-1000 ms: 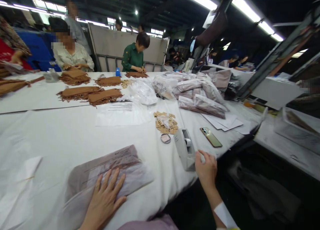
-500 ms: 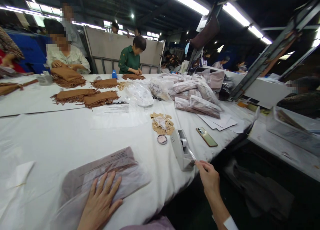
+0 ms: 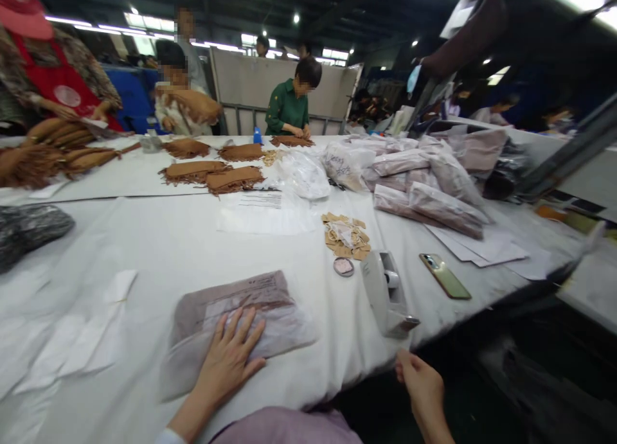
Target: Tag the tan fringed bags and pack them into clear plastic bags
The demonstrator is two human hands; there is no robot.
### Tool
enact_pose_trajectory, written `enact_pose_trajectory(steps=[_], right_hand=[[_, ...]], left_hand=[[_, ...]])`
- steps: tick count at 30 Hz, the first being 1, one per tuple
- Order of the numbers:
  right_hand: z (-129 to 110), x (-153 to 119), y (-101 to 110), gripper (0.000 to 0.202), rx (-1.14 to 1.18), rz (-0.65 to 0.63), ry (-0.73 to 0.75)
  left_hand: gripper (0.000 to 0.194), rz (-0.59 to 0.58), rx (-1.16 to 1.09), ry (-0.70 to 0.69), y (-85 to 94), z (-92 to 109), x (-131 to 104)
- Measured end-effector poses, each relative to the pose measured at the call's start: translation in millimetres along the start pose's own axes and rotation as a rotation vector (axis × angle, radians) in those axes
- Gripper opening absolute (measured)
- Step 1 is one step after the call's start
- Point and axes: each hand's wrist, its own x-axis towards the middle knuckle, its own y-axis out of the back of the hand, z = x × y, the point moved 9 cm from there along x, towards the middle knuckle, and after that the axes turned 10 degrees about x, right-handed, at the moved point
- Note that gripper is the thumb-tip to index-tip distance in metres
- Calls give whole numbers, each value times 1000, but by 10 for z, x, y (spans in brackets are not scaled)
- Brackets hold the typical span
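Observation:
My left hand [image 3: 236,351] lies flat with its fingers spread on a clear plastic bag [image 3: 284,322], pressing it to the table. Inside the bag is a folded mauve-brown cloth item [image 3: 202,302]. Just in front of a white tape dispenser [image 3: 385,296], my right hand [image 3: 421,383] is closed in a pinch. It holds a strip of clear tape, hardly visible at the fingertips. The dispenser, with its roll inside, stands near the table edge.
Beside the dispenser are a small round tin [image 3: 344,266], a pile of brown tags [image 3: 344,235] and a phone [image 3: 444,277]. Bagged items [image 3: 424,174] are heaped behind. Brown fringed scarves [image 3: 236,179] lie on the far table, where several people work.
My right hand has come away from the dispenser toward me, and the tape no longer stretches between them. My left hand stays on the bag. The view has turned left.

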Motion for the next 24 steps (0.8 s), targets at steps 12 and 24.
enact_pose_trajectory(steps=[12, 24], right_hand=[[-1994, -1483, -2228, 30, -683, -1354, 1080], [-1470, -1666, -3390, 20, -1224, -1386, 1251]], left_hand=[[68, -75, -15, -8, 48, -36, 26], [72, -86, -47, 4, 0, -70, 27]])
